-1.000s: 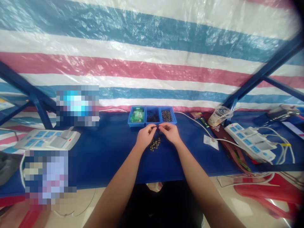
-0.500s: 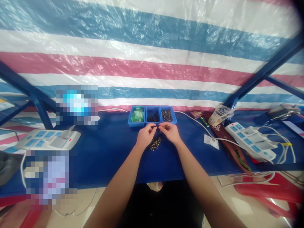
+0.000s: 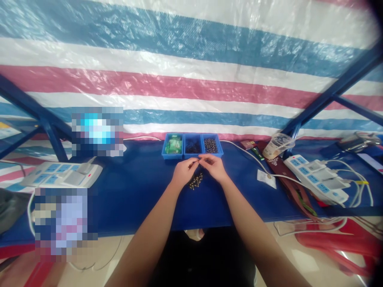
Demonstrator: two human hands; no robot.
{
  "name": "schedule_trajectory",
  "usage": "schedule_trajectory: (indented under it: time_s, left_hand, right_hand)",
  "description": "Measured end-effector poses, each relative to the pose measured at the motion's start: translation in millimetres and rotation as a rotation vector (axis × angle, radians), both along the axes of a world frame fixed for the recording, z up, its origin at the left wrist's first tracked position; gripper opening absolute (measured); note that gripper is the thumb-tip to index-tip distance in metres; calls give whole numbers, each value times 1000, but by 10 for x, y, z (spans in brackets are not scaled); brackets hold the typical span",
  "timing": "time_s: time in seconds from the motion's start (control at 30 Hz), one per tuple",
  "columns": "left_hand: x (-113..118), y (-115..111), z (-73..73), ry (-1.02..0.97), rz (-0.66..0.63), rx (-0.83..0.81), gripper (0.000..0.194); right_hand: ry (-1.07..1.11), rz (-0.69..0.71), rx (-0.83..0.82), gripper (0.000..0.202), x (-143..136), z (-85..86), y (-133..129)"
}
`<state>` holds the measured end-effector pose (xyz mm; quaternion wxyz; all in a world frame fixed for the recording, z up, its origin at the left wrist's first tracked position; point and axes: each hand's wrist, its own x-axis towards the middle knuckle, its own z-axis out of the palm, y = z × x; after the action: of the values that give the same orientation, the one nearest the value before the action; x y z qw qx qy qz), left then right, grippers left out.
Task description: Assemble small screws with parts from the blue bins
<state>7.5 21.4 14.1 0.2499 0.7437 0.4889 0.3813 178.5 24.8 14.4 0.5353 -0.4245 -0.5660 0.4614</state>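
Note:
My left hand and my right hand meet fingertip to fingertip over the blue table. Both are closed in a pinch, and whatever lies between the fingers is too small to make out. Just below them is a pile of small brass-and-black screw-like parts on the table. Right beyond the hands stand three blue bins side by side. The left bin holds green packets, the middle bin holds small black pieces, and the right bin holds small dark metallic parts.
On the right lie a small clear packet, a brown strap, a plastic cup and a power strip with plugged cables. Another power strip is at left. A white cable crosses the table's right side.
My fingertips have drawn closer together and now touch, where a small gap with something dark showed before. The pile and bins stay in place.

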Motion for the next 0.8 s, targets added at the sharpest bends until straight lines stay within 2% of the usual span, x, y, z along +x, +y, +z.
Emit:
schedule_trajectory:
  time_s: [0.17,0.3,0.5,0.7,0.8]
  left_hand:
    - [6,7,-15,2,-19,13,30]
    - [3,8,-7,-2,14,24,30]
    - [6,13,-22,-67,62,23,30]
    - [12,15,-50,-88,55,57,28]
    - [13,15,-44,-130,92,66,28]
  right_hand:
    - [-24,17,39,27,-15,-36,20]
    - [-36,7,80,21,1,-32,25]
    - [-235,-88,206,25,10,-12,-6]
    - [-192,-109,144,38,-31,-25,-7]
    - [-181,-112,91,35,-20,-34,3]
